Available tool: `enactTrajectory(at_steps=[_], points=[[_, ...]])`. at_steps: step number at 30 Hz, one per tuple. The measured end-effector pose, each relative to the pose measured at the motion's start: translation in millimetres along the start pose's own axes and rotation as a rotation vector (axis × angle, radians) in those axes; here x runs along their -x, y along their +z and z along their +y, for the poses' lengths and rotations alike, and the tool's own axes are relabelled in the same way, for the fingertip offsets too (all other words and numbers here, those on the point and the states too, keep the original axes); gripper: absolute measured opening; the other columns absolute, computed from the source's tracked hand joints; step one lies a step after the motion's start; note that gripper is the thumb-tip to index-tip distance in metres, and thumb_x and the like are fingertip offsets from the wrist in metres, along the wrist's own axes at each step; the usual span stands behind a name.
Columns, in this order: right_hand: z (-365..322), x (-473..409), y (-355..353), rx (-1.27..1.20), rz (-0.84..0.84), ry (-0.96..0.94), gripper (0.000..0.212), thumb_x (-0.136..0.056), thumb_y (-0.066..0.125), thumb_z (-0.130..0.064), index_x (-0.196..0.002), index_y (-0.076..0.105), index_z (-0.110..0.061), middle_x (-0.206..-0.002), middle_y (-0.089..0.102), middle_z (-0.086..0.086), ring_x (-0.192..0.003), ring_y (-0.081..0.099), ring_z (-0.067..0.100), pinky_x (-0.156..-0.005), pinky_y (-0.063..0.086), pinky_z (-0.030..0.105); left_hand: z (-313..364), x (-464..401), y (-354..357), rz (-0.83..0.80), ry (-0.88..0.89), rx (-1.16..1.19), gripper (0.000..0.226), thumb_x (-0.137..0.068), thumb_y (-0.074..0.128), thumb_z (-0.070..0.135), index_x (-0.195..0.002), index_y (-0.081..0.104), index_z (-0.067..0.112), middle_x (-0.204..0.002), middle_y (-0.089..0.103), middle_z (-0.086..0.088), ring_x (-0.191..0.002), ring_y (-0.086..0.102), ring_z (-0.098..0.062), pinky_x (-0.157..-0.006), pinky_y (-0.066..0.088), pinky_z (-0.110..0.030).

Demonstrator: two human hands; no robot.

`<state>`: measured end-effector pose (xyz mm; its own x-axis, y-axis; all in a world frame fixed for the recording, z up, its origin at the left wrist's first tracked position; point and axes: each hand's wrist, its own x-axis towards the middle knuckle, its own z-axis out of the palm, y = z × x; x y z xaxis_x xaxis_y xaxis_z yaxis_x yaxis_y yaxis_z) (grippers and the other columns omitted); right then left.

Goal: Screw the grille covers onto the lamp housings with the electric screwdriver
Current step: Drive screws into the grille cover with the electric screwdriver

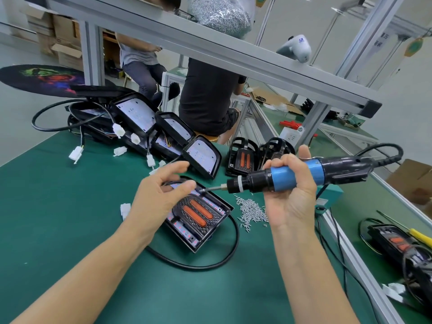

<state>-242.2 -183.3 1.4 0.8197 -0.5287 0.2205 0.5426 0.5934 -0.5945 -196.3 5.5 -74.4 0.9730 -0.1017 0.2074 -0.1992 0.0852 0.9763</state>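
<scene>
Work surface: dark green mat [70, 230]. The electric screwdriver [297, 175] has a black nose and rear body with a bright blue grip band between them, and a black cable [383, 152]; the lamp housing [198, 216] is black, its grille cover [198, 212] showing a fine black mesh pattern around two orange-red oblong lenses, over a pale board dotted with small red points. Loose screws [251, 210] are silver, the connectors [75, 154] white, the stacked housings [140, 118] black with whitish panels, and the hand tool [420, 237] at right has a yellow handle.
</scene>
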Motion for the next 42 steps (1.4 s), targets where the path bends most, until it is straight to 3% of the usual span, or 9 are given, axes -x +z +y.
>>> enactTrajectory(at_steps=[2,4,6,8,13,20,24,42], points=[[-2,-3,-8,0.077,-0.018,-0.031,0.036,-0.086,0.054,0.008,-0.107,0.058,-0.021,-0.066,0.054,-0.002,-0.058,0.056,0.011,-0.076,0.054,0.029,-7,-7,-14,0.057,-0.079,-0.211,0.057,-0.073,0.078,0.036,-0.125,0.053,0.035,-0.124,0.055,0.014,-0.117,0.046,-0.006,-0.095,0.036,-0.022],[-5,-6,-16,0.156,-0.032,-0.068,0.037,-0.086,0.055,0.009,-0.109,0.057,-0.021,-0.066,0.054,-0.002,-0.059,0.056,0.011,-0.076,0.053,0.029,-17,-13,-24,-0.002,-0.257,-0.412,0.099,-0.059,0.080,0.061,-0.142,0.034,0.030,-0.142,0.042,0.006,-0.134,0.034,-0.015,-0.108,0.030,-0.036],[-7,-9,-21,0.225,-0.035,-0.098,0.038,-0.086,0.055,0.008,-0.110,0.056,-0.021,-0.064,0.055,-0.002,-0.060,0.056,0.012,-0.077,0.051,0.030,-24,-18,-25,-0.071,-0.381,-0.657,0.127,-0.046,0.068,0.083,-0.148,0.019,0.026,-0.148,0.038,-0.004,-0.137,0.032,-0.025,-0.112,0.025,-0.045],[-8,-12,-25,0.281,-0.043,-0.125,0.038,-0.085,0.056,0.008,-0.111,0.054,-0.020,-0.064,0.055,-0.002,-0.061,0.056,0.013,-0.080,0.049,0.032,-30,-22,-19,-0.122,-0.399,-0.876,0.137,-0.038,0.054,0.090,-0.150,0.010,0.026,-0.148,0.038,-0.006,-0.138,0.031,-0.026,-0.113,0.021,-0.045],[-5,-14,-28,0.347,-0.102,-0.147,0.039,-0.081,0.059,0.007,-0.110,0.054,-0.018,-0.065,0.055,-0.002,-0.063,0.056,0.014,-0.077,0.048,0.032,-33,-29,-11,-0.130,-0.376,-0.963,0.135,-0.043,0.064,0.086,-0.149,-0.002,0.033,-0.147,0.037,-0.006,-0.137,0.032,-0.025,-0.110,0.018,-0.049],[1,-16,-30,0.421,-0.123,-0.136,0.042,-0.071,0.064,0.000,-0.107,0.056,-0.018,-0.070,0.051,0.006,-0.065,0.054,0.018,-0.070,0.051,0.025,-27,-26,-6,-0.085,-0.345,-0.783,0.133,-0.049,0.083,0.063,-0.147,-0.004,0.038,-0.145,0.030,-0.009,-0.131,0.036,-0.034,-0.109,0.021,-0.047],[1,-17,-33,0.428,-0.144,-0.143,0.039,-0.074,0.062,0.002,-0.107,0.056,-0.018,-0.067,0.054,0.001,-0.064,0.054,0.017,-0.070,0.051,0.025,-26,-26,-1,-0.077,-0.300,-0.731,0.133,-0.049,0.087,0.053,-0.148,0.000,0.038,-0.142,0.027,-0.009,-0.128,0.039,-0.035,-0.110,0.026,-0.047],[5,-12,-31,0.496,-0.186,-0.145,0.042,-0.071,0.064,0.003,-0.107,0.057,-0.019,-0.067,0.053,0.001,-0.071,0.052,0.020,-0.076,0.050,0.027,-32,-21,5,-0.045,-0.203,-0.624,0.128,-0.052,0.090,0.043,-0.150,0.008,0.030,-0.144,0.019,-0.007,-0.136,0.023,-0.026,-0.113,0.025,-0.047]])
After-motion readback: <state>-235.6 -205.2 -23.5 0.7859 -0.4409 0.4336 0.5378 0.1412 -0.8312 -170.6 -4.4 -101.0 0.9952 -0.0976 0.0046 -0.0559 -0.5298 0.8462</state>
